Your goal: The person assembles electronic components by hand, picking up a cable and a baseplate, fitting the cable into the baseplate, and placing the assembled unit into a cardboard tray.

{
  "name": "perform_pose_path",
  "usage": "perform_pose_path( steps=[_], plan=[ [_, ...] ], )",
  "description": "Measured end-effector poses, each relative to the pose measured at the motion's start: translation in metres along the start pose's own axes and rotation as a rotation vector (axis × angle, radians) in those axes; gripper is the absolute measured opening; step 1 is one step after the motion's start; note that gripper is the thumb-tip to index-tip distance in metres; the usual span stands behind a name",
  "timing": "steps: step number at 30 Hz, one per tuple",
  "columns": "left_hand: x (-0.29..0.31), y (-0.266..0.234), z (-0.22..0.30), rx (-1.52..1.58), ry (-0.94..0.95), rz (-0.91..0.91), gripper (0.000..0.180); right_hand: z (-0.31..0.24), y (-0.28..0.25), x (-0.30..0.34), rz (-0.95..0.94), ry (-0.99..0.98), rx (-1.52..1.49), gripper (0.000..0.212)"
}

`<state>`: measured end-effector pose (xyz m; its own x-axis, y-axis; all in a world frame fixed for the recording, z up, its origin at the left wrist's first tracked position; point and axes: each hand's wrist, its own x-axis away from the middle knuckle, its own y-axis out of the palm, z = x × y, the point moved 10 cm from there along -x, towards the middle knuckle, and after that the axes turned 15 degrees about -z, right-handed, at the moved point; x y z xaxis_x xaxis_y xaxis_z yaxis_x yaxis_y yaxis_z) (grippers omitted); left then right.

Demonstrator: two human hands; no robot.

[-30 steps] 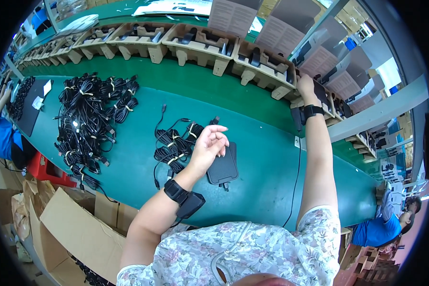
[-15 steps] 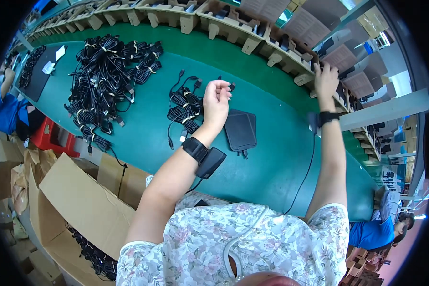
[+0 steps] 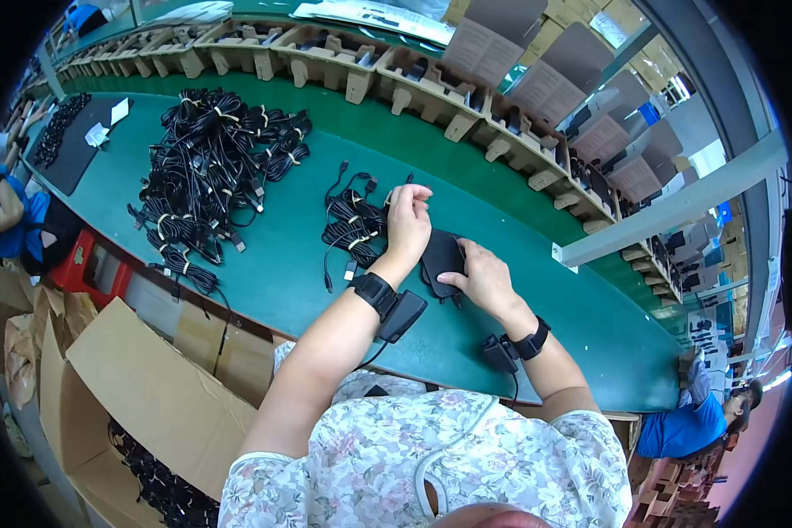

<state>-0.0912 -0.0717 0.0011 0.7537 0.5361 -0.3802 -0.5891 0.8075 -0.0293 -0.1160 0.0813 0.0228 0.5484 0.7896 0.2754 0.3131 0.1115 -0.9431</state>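
My right hand (image 3: 488, 280) grips a flat black rectangular case (image 3: 444, 257) on the green table. The thumb lies on its top face and the fingers go round its right edge. Part of the case, and whatever lies under it, is hidden by the hand. Just left of it, my left hand (image 3: 407, 226) has its fingers curled in; what they hold, if anything, is hidden. A small dark cable end (image 3: 410, 178) shows beyond those fingertips. Close to the left hand's left side lie bundles of black cable (image 3: 352, 218) tied with light bands.
A large heap of tied black cables (image 3: 211, 150) covers the table's left part. Cardboard trays (image 3: 431, 88) line the far edge. A grey metal bar (image 3: 669, 207) juts in at right. An open carton (image 3: 158, 396) stands at lower left. Co-workers in blue sit at both sides.
My right hand has come back from the trays at far right and taken hold of the flat black case. My left hand stays near the cable bundles, fingers still curled.
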Motion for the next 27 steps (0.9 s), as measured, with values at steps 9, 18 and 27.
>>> perform_pose_path(
  steps=[9,18,27],
  plan=[
    [0.011,0.015,0.014,-0.371,0.104,-0.087,0.020,-0.006,-0.005,-0.005,-0.007,0.014,-0.072,0.080],
    [0.005,0.012,0.005,-0.341,0.086,-0.088,0.020,0.005,0.003,-0.022,-0.140,0.011,-0.131,0.083],
    [0.002,0.014,-0.005,0.019,-0.031,-0.169,0.022,0.054,-0.007,-0.007,-0.058,0.094,-0.373,0.058]
  ],
)
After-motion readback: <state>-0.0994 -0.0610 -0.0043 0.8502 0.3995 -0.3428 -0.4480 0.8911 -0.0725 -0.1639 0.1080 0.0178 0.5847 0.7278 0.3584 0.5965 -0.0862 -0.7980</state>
